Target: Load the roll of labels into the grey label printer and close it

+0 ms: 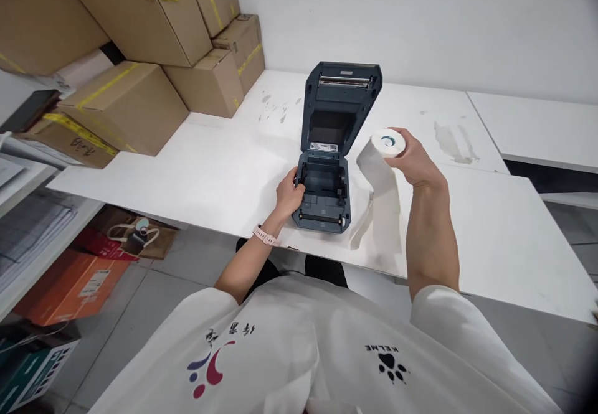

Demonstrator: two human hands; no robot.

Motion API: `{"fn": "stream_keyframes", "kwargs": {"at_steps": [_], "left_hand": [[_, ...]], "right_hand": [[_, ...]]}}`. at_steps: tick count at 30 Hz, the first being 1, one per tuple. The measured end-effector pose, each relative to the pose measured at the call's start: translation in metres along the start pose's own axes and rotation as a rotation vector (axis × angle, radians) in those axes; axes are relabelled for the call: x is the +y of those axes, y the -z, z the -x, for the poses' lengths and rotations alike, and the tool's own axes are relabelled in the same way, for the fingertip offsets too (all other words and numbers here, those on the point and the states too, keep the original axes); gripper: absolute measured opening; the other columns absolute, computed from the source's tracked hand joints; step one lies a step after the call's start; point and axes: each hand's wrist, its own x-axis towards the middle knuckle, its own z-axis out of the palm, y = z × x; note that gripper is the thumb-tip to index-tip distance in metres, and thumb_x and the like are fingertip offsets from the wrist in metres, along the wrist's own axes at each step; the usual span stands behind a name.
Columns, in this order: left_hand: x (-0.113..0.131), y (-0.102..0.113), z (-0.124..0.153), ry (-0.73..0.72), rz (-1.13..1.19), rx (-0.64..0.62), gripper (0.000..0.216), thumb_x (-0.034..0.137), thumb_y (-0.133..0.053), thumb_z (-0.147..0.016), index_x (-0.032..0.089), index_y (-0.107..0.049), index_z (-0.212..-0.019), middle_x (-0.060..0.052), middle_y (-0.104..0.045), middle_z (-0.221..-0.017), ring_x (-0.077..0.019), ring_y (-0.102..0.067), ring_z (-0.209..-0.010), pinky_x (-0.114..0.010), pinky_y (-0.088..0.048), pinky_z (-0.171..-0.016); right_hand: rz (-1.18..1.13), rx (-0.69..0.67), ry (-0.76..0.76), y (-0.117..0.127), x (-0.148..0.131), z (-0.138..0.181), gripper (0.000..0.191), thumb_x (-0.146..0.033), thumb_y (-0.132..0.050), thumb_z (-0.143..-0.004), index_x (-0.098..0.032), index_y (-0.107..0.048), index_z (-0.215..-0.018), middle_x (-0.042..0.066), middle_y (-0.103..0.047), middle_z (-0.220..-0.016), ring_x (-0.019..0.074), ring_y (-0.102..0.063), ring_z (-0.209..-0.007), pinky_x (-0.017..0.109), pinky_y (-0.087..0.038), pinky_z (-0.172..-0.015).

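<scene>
A dark grey label printer (327,171) stands on the white table (210,165) with its lid swung up and its paper bay exposed. My left hand (288,193) grips the printer's left edge, fingers curled over the rim of the bay. My right hand (411,155) holds a white paper roll (387,144) in the air just right of the printer. A long strip of paper (385,215) hangs from the roll down to the table top.
Several cardboard boxes (140,59) with yellow tape are stacked at the table's back left. A second white table (537,127) adjoins at the right. Shelving with papers (37,221) and an orange box (70,283) sit at the left, on and near the floor.
</scene>
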Motion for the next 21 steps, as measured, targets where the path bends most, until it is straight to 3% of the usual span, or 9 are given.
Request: {"fn": "stream_keyframes", "kwargs": {"at_steps": [3, 6, 9, 13, 16, 18, 21], "left_hand": [[-0.001, 0.000, -0.001, -0.004, 0.007, 0.006, 0.070, 0.014, -0.052, -0.076, 0.018, -0.055, -0.145, -0.009, -0.066, -0.141, -0.0315, -0.061, -0.129, -0.048, -0.046, -0.112], [-0.002, 0.000, -0.001, -0.010, 0.006, 0.015, 0.070, 0.014, -0.052, -0.075, 0.018, -0.055, -0.144, -0.009, -0.067, -0.140, -0.0312, -0.062, -0.128, -0.048, -0.046, -0.112], [-0.004, -0.001, -0.002, -0.026, 0.015, 0.019, 0.069, 0.014, -0.052, -0.075, 0.019, -0.057, -0.143, -0.008, -0.068, -0.139, -0.0302, -0.062, -0.127, -0.047, -0.046, -0.112], [-0.006, -0.001, -0.001, -0.031, 0.030, 0.017, 0.068, 0.015, -0.052, -0.076, 0.022, -0.057, -0.143, -0.006, -0.068, -0.138, -0.0293, -0.063, -0.125, -0.046, -0.048, -0.110], [-0.005, -0.001, 0.000, -0.019, 0.038, 0.017, 0.067, 0.015, -0.052, -0.076, 0.023, -0.057, -0.143, -0.006, -0.068, -0.138, -0.0292, -0.063, -0.125, -0.046, -0.048, -0.109], [-0.004, -0.001, 0.000, -0.014, 0.040, 0.017, 0.067, 0.014, -0.052, -0.076, 0.023, -0.057, -0.143, -0.006, -0.068, -0.138, -0.0291, -0.063, -0.125, -0.046, -0.048, -0.110], [-0.004, -0.001, 0.001, -0.014, 0.049, 0.018, 0.068, 0.014, -0.052, -0.076, 0.022, -0.057, -0.144, -0.006, -0.067, -0.139, -0.0290, -0.064, -0.124, -0.045, -0.048, -0.110]], "right_hand": [[0.092, 0.105, -0.171, -0.014, 0.034, -0.016, 0.073, -0.031, -0.082, -0.054, -0.019, -0.061, -0.123, 0.012, -0.070, -0.118, 0.0316, -0.066, -0.112, 0.047, -0.057, -0.093], [0.118, 0.071, -0.266, -0.029, 0.054, -0.022, 0.074, -0.030, -0.081, -0.054, -0.017, -0.059, -0.124, 0.012, -0.069, -0.118, 0.0304, -0.065, -0.112, 0.047, -0.056, -0.097], [0.068, -0.010, -0.310, -0.027, 0.063, -0.016, 0.083, -0.033, -0.085, -0.053, -0.020, -0.056, -0.129, 0.011, -0.068, -0.125, 0.0312, -0.064, -0.117, 0.051, -0.053, -0.103], [-0.159, -0.013, -0.250, 0.001, 0.070, 0.011, 0.074, -0.048, -0.081, -0.069, -0.030, -0.055, -0.136, 0.009, -0.061, -0.145, 0.0282, -0.055, -0.138, 0.051, -0.041, -0.119], [-0.287, -0.072, -0.186, 0.017, 0.079, 0.045, 0.079, -0.047, -0.083, -0.068, -0.036, -0.051, -0.140, 0.006, -0.058, -0.151, 0.0257, -0.051, -0.144, 0.048, -0.038, -0.122], [-0.256, -0.216, -0.230, 0.018, 0.083, 0.066, 0.080, -0.045, -0.086, -0.066, -0.035, -0.054, -0.139, 0.007, -0.060, -0.148, 0.0276, -0.055, -0.139, 0.049, -0.044, -0.117], [-0.177, -0.345, -0.291, 0.011, 0.074, 0.085, 0.058, -0.050, -0.084, -0.073, -0.028, -0.066, -0.123, 0.010, -0.072, -0.127, 0.0290, -0.068, -0.114, 0.048, -0.054, -0.100]]}}
